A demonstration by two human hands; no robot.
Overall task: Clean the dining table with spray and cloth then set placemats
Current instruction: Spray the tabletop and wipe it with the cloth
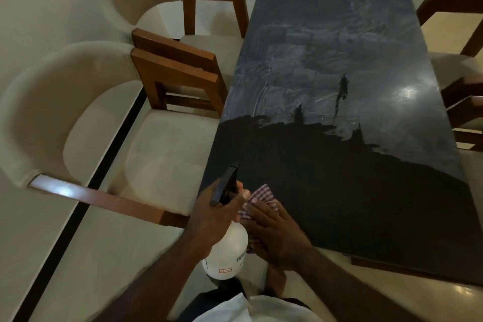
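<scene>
Dining table (339, 191) with streaked grey far end and dark near end, chairs (78, 112) along its left side.
The left hand (211, 219) has its fingers curled round the black head of the white spray bottle (227, 253), just off the near left corner. On that corner the right hand (277, 235) lies flat, fingers straight, pressing the checked cloth (261, 195).

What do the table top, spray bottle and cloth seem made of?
The dark rectangular table top looks like glossy stone or glass, judging by the light glare. The white spray bottle is probably matte plastic. The purple-checked cloth is woven fabric that folds softly.
</scene>
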